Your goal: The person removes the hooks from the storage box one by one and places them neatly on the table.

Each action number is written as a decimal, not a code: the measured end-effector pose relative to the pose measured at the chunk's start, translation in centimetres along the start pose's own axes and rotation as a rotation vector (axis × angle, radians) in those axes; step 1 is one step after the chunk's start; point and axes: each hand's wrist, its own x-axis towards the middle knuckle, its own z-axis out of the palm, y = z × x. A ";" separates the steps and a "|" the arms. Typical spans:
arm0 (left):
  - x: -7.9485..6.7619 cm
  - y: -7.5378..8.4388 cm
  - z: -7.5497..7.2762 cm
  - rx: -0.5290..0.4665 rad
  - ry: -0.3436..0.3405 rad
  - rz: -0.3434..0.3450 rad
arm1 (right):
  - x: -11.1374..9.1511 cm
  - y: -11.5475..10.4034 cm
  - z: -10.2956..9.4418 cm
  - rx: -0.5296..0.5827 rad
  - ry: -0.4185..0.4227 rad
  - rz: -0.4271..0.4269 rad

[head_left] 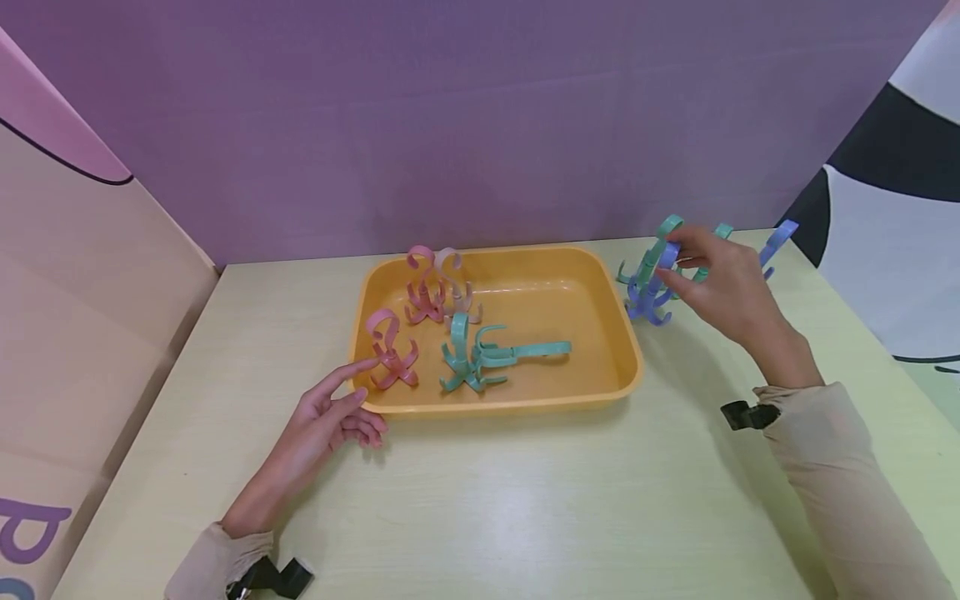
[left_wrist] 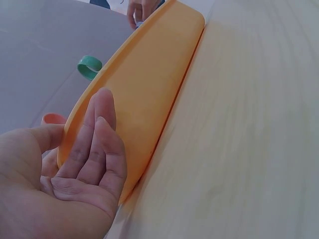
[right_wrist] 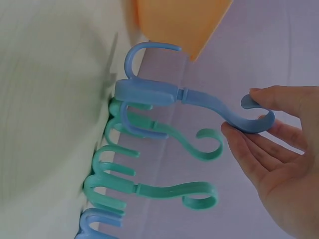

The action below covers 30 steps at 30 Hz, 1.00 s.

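My right hand (head_left: pixel 731 287) pinches the curled top of a blue multi-prong hook (right_wrist: pixel 149 92) between thumb and fingers, just right of the tray. Whether its prongs touch the table, I cannot tell. Behind it stand green hooks (right_wrist: pixel 164 190) and another blue hook (head_left: pixel 778 240). At the tray's front left corner, my left hand (head_left: pixel 322 417) has its fingers loosely extended, index reaching over the rim beside a pink hook (head_left: pixel 390 367). The yellow tray (head_left: pixel 577 402) also holds a darker pink hook (head_left: pixel 425 302), a pale pink hook (head_left: pixel 459 302), and two green hooks, one upright (head_left: pixel 461 362), one lying down (head_left: pixel 525 352).
The pale wooden table (head_left: pixel 495 508) bears the tray near its back edge. A purple panel (head_left: pixel 480 125) rises behind it. Printed panels stand on the left (head_left: pixel 90 333) and right (head_left: pixel 885 258).
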 end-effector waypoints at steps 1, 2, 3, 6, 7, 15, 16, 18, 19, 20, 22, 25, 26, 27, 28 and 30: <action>0.0 0.0 0.0 0.000 -0.002 0.001 | 0.0 0.1 0.0 -0.003 -0.003 0.003; 0.0 0.0 0.0 0.000 -0.002 0.002 | 0.0 0.3 0.1 -0.005 -0.006 0.005; 0.0 0.0 0.0 -0.001 -0.001 0.001 | 0.0 0.4 0.1 -0.007 -0.012 0.008; 0.0 0.0 0.0 -0.002 -0.004 0.003 | 0.0 0.7 0.1 -0.012 -0.043 0.029; 0.0 0.0 0.0 -0.001 -0.007 0.005 | 0.0 0.8 0.1 -0.015 -0.056 0.039; -0.1 0.1 0.0 0.005 0.004 -0.003 | 0.0 1.1 -0.3 -0.025 -0.134 0.117; -0.2 0.1 0.0 0.005 0.005 -0.004 | 0.0 1.1 -0.4 -0.026 -0.141 0.118; -0.2 0.1 0.0 0.004 0.007 -0.005 | 0.0 1.1 -0.6 -0.023 -0.151 0.117; -0.2 0.1 0.0 0.004 0.007 -0.005 | 0.0 1.1 -0.7 -0.025 -0.151 0.114; -0.2 0.1 0.0 0.003 0.007 -0.005 | 0.0 1.0 -0.8 -0.023 -0.151 0.112; -0.2 0.1 0.1 0.002 0.006 -0.005 | 0.0 0.9 -1.1 -0.024 -0.149 0.105; -0.1 0.2 0.1 0.003 0.003 -0.005 | 0.0 0.6 -1.5 -0.021 -0.147 0.107; -0.1 0.2 0.0 0.004 0.001 -0.005 | 0.0 0.5 -1.6 -0.020 -0.149 0.110; -0.1 0.2 0.0 0.004 0.001 -0.006 | 0.0 0.3 -1.8 -0.023 -0.152 0.111; -0.1 0.2 0.0 0.005 0.001 -0.007 | 0.0 0.1 -1.9 -0.027 -0.152 0.110; 0.0 0.1 0.0 0.008 0.001 -0.006 | 0.0 -0.2 -2.1 -0.041 -0.152 0.105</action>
